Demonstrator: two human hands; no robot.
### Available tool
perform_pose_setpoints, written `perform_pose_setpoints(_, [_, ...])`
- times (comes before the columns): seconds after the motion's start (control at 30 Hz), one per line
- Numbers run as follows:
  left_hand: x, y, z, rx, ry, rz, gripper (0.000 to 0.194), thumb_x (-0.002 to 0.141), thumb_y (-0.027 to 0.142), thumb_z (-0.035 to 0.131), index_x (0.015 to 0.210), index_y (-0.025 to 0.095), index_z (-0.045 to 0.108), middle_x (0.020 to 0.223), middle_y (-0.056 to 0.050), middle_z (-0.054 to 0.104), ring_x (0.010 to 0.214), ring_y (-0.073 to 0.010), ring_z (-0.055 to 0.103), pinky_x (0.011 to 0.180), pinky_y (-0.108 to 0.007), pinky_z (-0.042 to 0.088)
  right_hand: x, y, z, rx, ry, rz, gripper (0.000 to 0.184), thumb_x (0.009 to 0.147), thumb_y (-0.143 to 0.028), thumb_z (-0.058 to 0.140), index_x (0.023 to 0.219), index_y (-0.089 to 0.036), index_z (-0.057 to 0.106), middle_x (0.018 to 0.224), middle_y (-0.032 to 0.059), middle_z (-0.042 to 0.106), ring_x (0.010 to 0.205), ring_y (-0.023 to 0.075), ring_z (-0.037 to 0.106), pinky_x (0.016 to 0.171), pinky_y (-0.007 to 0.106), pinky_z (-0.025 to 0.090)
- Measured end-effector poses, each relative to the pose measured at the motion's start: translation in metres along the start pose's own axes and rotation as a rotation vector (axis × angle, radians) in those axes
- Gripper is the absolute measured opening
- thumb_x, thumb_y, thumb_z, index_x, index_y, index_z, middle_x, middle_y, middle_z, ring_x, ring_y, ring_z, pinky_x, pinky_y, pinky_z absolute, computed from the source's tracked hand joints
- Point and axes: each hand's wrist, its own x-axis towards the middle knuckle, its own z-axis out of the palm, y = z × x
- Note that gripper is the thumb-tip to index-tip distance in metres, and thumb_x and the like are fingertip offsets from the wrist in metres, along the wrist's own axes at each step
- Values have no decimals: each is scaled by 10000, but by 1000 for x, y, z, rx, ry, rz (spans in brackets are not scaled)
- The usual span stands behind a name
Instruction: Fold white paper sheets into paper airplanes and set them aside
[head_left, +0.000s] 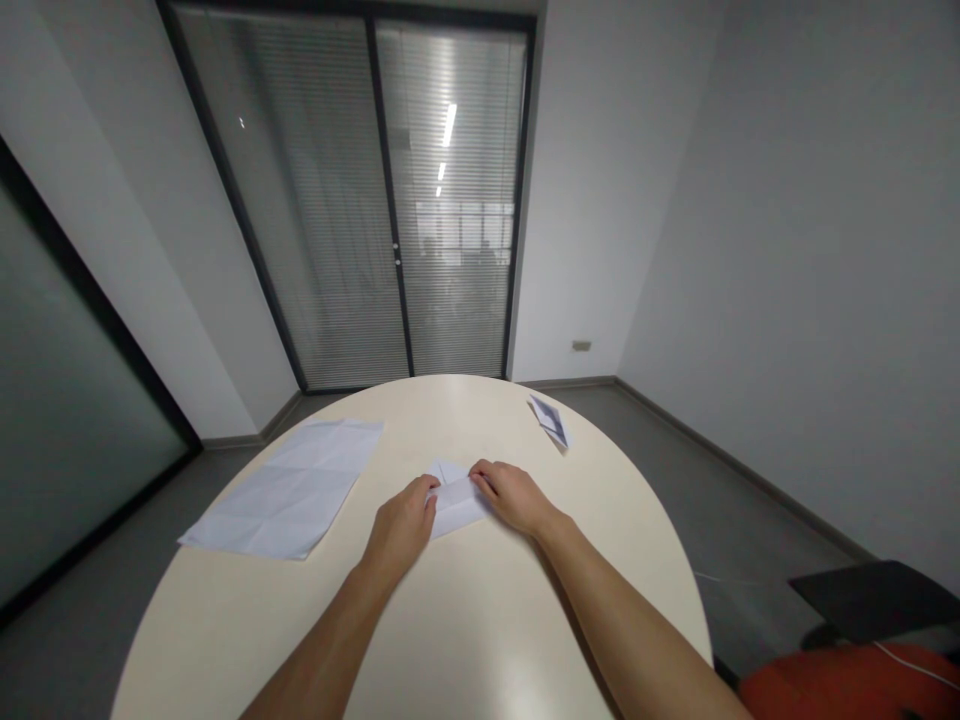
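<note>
A small folded sheet of white paper [457, 505] lies at the middle of the table between my two hands. Its far part shows a pointed flap with crease lines, and a band runs across it. My left hand [405, 518] pinches its left edge between thumb and fingers. At the upper right edge, my right hand [511, 492] grips the paper with thumb and curled fingers. The parts of the paper under my fingers are hidden.
A large creased white sheet [300, 485] lies on the left of the round cream table [480, 620]. A folded paper piece [550, 420] rests near the far right rim. An orange seat [847, 685] and a black panel [877, 598] stand at the lower right.
</note>
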Motion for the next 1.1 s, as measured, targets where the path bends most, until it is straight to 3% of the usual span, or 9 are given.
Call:
perform_pose_setpoints(0.27, [2, -2, 4, 2, 1, 2, 354, 964, 139, 458, 1286, 219, 581, 1290, -65, 679, 1187, -200, 630, 1005, -308, 463, 1, 10, 7, 97, 31, -75, 311, 975, -165, 458, 1176, -226, 688, 1166, 60, 735, 1068, 206, 670, 928, 298, 470])
perform_pose_setpoints(0.53, [2, -5, 6, 33, -5, -8, 395, 946, 101, 470, 1309, 216, 575, 1297, -64, 665, 1203, -198, 595, 1034, -312, 452, 0, 11, 9, 82, 45, -62, 369, 954, -143, 454, 1244, -212, 670, 1251, 73, 712, 1140, 218, 657, 1008, 334, 472])
perform_pose_setpoints(0.9, [1, -6, 4, 40, 18, 48, 391, 910, 44, 470, 1227, 209, 629, 1231, -68, 680, 1146, -209, 602, 1011, -328, 450, -1, 14, 12, 80, 44, -64, 390, 927, -130, 495, 1281, -206, 640, 1276, 81, 695, 1177, 221, 634, 1036, 354, 468])
perform_pose_setpoints(1.1, [4, -8, 3, 81, 65, 144, 411, 841, -14, 500, 1119, 205, 709, 1162, -64, 717, 1110, -242, 615, 1025, -401, 429, 0, 14, 14, 86, 57, -60, 403, 908, -108, 508, 1277, -197, 644, 1276, 85, 692, 1193, 224, 623, 1058, 359, 453])
